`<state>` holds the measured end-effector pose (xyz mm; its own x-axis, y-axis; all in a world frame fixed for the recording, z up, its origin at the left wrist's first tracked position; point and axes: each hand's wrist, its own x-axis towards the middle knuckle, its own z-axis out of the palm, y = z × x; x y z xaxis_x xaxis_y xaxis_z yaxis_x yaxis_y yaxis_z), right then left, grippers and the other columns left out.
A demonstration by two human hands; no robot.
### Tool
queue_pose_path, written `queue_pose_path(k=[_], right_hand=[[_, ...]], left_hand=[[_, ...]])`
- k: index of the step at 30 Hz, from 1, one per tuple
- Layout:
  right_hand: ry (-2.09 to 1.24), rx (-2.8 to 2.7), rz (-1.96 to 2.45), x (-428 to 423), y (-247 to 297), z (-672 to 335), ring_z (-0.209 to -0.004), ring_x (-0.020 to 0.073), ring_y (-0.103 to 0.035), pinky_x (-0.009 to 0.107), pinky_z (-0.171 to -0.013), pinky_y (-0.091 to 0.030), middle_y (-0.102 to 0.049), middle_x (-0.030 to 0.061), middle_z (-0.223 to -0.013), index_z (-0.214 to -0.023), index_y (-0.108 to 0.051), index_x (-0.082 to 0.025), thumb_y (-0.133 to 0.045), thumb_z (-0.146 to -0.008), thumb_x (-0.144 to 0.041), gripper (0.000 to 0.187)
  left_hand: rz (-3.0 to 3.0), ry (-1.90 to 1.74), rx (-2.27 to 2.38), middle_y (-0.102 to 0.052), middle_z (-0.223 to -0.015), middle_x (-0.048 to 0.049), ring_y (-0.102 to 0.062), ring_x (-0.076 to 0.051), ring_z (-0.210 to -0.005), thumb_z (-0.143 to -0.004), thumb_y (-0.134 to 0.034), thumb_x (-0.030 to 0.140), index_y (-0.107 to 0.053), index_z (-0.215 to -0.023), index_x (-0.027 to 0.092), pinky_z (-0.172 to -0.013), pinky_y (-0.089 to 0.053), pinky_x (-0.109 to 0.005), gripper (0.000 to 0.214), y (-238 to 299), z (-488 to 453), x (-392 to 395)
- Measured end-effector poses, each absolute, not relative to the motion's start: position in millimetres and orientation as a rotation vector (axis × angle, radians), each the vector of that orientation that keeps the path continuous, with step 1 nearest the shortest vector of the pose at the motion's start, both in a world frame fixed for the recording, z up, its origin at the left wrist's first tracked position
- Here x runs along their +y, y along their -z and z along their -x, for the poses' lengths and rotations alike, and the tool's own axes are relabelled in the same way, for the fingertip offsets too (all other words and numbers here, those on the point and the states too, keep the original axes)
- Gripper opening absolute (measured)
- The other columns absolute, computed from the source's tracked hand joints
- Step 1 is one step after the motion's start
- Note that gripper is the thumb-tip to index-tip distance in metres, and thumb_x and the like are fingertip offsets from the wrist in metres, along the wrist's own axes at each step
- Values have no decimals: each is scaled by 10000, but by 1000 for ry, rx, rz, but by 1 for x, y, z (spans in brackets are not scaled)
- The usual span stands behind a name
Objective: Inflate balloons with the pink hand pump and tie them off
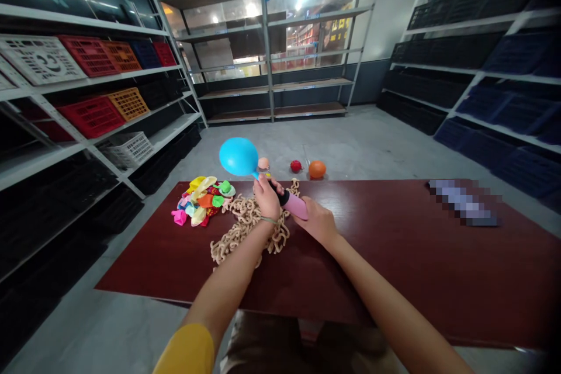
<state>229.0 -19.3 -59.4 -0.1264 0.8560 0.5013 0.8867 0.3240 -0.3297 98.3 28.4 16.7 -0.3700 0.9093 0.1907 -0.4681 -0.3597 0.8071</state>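
Note:
A partly inflated blue balloon [239, 156] points away to the upper left. My left hand [266, 198] is closed round its neck, where it meets the dark tip of a balloon pump. That pump [296, 205] has a pink body, and my right hand [319, 221] is wrapped round it. Below my left hand lies a heap of beige curled pieces [239, 228], partly hidden by my forearm. To its left is a pile of limp balloons [204, 200] in many colours.
On the floor beyond the table [394, 269] sit an orange balloon [317, 169], a red balloon [295, 166] and a pale pink balloon [263, 163]. A pixelated object [462, 201] lies at the table's right. Shelves with crates [90, 117] stand left; a metal rack [267, 58] stands behind.

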Motion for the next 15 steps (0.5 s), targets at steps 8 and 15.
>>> queue_pose_path(k=[8,15], right_hand=[[128,-2021,1443,-15,67,-228,-829,212,-652,287,-664,-413,-692,57,-984,-1186,-546,-207,-603,-827,-418,421],[165,-1879,1480,-9,70,-227,-816,200,-651,272,-651,-389,-693,60,-992,-1146,-557,-191,-626,-791,-387,411]], left_hand=[[-745,-2017,864,-419,-565,74,-381,-55,-366,-911,-474,486,-375,-784,219,-369,-289,-181,312,-78,-6,59],[-752,-2037,778,-427,-554,71,-386,-55,-361,-909,-471,510,-387,-775,218,-369,-301,-192,332,-59,-65,39]])
